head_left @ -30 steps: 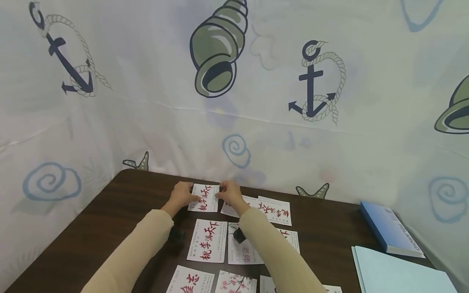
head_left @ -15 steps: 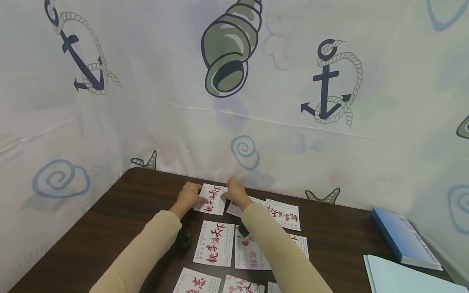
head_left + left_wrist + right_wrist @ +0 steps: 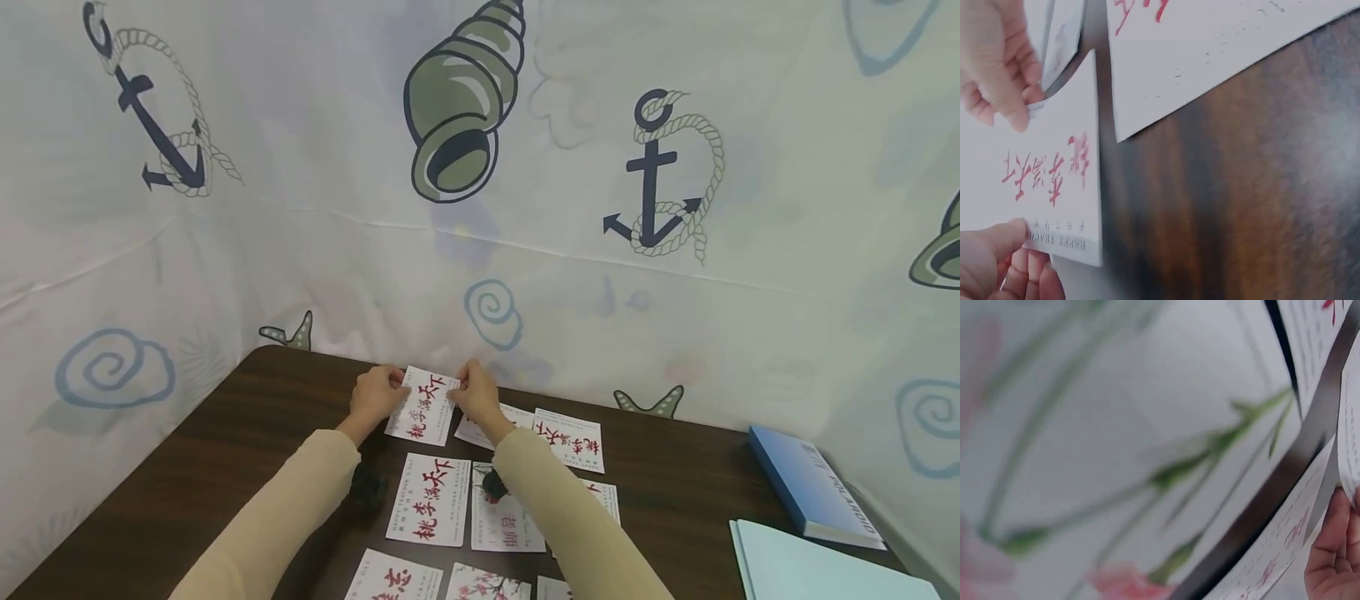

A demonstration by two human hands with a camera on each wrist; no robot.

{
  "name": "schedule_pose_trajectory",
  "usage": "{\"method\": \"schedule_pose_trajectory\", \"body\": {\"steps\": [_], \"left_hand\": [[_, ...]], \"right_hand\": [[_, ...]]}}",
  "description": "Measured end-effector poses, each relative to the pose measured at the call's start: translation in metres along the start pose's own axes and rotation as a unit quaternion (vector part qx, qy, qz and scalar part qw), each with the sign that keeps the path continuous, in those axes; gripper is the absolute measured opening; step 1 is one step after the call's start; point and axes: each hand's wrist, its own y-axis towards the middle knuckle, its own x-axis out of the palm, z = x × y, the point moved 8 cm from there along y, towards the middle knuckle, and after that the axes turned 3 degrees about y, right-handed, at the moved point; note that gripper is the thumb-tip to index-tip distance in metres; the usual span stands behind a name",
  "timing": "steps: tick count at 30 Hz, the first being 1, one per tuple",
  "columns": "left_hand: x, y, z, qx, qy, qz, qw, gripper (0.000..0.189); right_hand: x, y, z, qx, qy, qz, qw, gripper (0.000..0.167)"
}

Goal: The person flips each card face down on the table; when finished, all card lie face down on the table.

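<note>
A white card point(image 3: 422, 410) with red Chinese characters is held between both hands near the table's back edge. My left hand point(image 3: 372, 395) pinches its left edge, and my right hand point(image 3: 477, 395) pinches the opposite one. In the left wrist view the thumb of my left hand point(image 3: 991, 259) lies over the printed "HAPPY TEACHE…" border; the card point(image 3: 1054, 159) curves a little between the hands. Directly in front lies a matching card point(image 3: 429, 502), and a flower-printed card point(image 3: 508, 518) is beside it, partly under my right forearm.
More cards point(image 3: 572, 440) lie to the right of the held one, with others in rows nearer me. A blue box or thick book point(image 3: 813, 487) and pale blue folders point(image 3: 825, 562) sit on the right of the dark wooden table point(image 3: 247, 425). A patterned curtain hangs behind.
The card between my hands has come up from the tabletop and looks larger and tilted. Both hands stay at its sides; the head view has shifted slightly.
</note>
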Motion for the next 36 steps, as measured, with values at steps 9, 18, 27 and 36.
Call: {"method": "schedule_pose_trajectory", "body": {"steps": [9, 18, 27, 36], "left_hand": [[-0.026, 0.007, -0.001, -0.014, -0.030, -0.004, 0.9994, 0.014], [-0.027, -0.001, 0.024, 0.014, -0.131, -0.050, 0.9900, 0.028], [-0.015, -0.012, 0.003, 0.001, -0.126, -0.074, 0.9892, 0.048], [-0.017, -0.025, -0.011, -0.008, -0.007, -0.013, 0.9999, 0.037]], "right_hand": [[0.014, -0.025, -0.024, 0.008, 0.128, 0.019, 0.9916, 0.028], [0.014, -0.047, -0.062, -0.077, 0.064, 0.041, 0.9941, 0.022], [-0.006, -0.048, -0.050, -0.019, 0.222, 0.084, 0.9714, 0.020], [0.014, -0.062, -0.013, 0.100, 0.278, 0.077, 0.9522, 0.035]]}}
